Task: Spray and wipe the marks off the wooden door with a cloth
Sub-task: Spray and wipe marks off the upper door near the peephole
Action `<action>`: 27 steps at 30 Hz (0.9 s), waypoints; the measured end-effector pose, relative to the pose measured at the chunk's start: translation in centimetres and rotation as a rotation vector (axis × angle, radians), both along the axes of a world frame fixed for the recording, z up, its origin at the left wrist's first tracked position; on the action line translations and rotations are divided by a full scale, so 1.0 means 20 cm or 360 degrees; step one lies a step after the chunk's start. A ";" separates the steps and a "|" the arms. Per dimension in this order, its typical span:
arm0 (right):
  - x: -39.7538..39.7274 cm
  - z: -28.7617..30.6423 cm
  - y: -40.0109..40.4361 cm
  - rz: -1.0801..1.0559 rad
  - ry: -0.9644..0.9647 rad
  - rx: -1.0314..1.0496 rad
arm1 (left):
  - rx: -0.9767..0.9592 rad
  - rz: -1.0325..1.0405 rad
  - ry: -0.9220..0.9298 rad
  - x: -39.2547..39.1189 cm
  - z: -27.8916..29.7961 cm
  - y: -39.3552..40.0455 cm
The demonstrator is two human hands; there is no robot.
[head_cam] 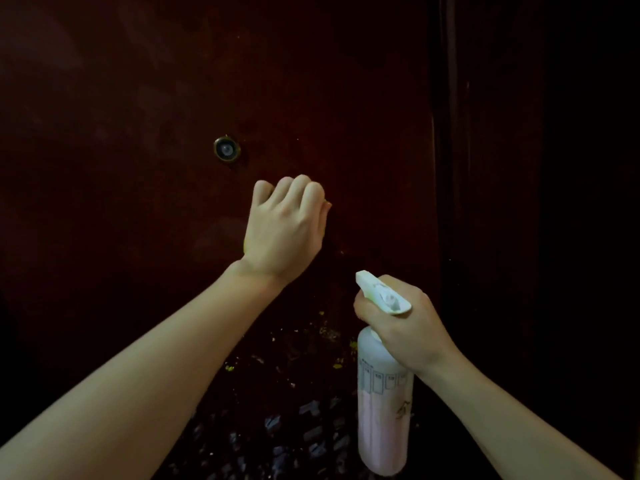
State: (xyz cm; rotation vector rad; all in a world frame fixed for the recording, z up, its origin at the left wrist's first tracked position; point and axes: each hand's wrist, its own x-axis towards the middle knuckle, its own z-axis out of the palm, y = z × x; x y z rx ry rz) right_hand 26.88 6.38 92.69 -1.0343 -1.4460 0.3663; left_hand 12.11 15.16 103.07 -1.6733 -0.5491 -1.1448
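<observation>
The dark red-brown wooden door (138,98) fills the view. My left hand (285,230) is pressed against it below and right of the peephole, fingers curled under. Only a thin yellowish sliver of the cloth (244,244) shows at the heel of that hand; the rest is hidden under the palm. My right hand (398,323) grips the neck of a spray bottle (382,410), which is white with pinkish liquid. Its white nozzle (367,282) points up and left toward the door. Yellowish specks and pale marks (322,337) dot the door below my left hand.
A brass peephole (227,149) sits in the door at centre left. The door's right edge and dark frame (450,168) run vertically beside my right hand. Greyish smudges (304,431) cover the lower door. The scene is dim.
</observation>
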 end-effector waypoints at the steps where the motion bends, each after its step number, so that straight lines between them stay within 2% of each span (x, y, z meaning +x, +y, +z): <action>1: -0.01 -0.01 0.00 0.0004 -0.0003 0.0007 | -0.0002 0.0006 0.0015 0.02 0.00 0.00; 6: -0.01 -0.02 0.01 -0.0070 0.0062 0.0018 | -0.0060 -0.0009 0.0431 0.10 -0.21 -0.01; 13: -0.01 -0.09 0.01 -0.0020 -0.0028 -0.0191 | -0.0151 0.0025 0.0847 -0.08 -0.49 -0.03; 15: -0.01 -0.09 0.00 -0.0020 -0.0008 -0.0200 | -0.0191 0.0013 0.0753 -0.11 -0.45 -0.04; 20: -0.02 -0.05 0.00 -0.0031 0.0019 -0.0133 | -0.0122 -0.0033 0.0098 -0.09 -0.08 -0.05; 22: -0.03 -0.05 0.00 -0.0017 0.0001 -0.0106 | -0.0073 0.0024 -0.0038 -0.07 0.02 -0.04; 27: -0.06 -0.04 0.01 -0.0024 -0.0013 -0.0069 | -0.0104 0.0096 0.0314 -0.08 -0.21 -0.02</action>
